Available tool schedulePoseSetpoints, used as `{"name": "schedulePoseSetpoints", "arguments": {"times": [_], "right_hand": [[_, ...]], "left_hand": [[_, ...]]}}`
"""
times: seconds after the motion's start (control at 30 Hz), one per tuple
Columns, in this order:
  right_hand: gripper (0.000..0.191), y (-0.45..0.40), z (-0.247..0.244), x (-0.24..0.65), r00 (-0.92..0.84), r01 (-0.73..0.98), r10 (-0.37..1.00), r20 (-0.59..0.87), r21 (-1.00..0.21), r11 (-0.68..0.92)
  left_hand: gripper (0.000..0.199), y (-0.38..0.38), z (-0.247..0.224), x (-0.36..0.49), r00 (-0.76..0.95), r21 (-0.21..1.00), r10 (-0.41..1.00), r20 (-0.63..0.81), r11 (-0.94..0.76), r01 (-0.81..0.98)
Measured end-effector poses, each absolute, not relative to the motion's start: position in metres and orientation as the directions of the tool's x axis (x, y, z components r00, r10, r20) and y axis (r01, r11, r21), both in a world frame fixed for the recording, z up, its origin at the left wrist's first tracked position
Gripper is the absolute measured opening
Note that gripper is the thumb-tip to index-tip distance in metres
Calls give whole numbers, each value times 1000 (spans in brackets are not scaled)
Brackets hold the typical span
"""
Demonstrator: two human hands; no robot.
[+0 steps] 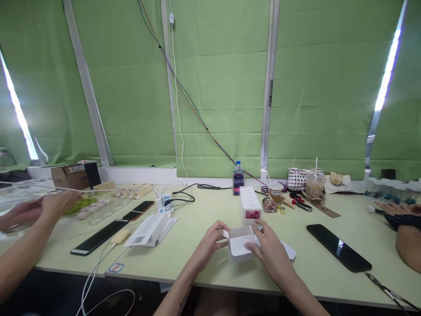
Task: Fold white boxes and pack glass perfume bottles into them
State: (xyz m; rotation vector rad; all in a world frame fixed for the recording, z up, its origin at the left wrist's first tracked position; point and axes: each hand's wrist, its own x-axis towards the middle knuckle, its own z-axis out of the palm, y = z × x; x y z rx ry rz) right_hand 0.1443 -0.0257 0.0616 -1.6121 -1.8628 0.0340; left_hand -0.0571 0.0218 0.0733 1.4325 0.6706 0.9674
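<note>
A small white carton (239, 254) stands at the table's front edge with its top flaps open. At its left side, my left hand (212, 243) pinches a small side flap between thumb and fingers. My right hand (271, 252) grips the right side, its thumb on the front flap and its fingers near the back corner. What is inside the carton cannot be seen. Just behind it stands a row of white boxes (250, 202), the nearest with a pink-red picture. Partly hidden behind my right hand lies a white flat piece (289, 251).
Folded white cartons (151, 230), phones (99, 237) and a power strip (165, 204) lie left. A glass jar (269, 205), drink cup (315, 186), black phone (338, 247) and metal forceps (384, 287) are right. Other people's hands (61, 204) work at both sides.
</note>
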Motion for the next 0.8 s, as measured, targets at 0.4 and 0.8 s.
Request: {"name": "schedulePoseSetpoints", "arguments": {"times": [0.4,0.8], "right_hand": [[55,-25,61,134,-54,860,956,287,-474,191],[54,-30,66,138,-96,827,966,240,-522,211]], "left_hand": [[35,31,60,-54,423,981,893,156,-91,-170],[9,28,69,-57,331,874,850,409,-469,127]]}}
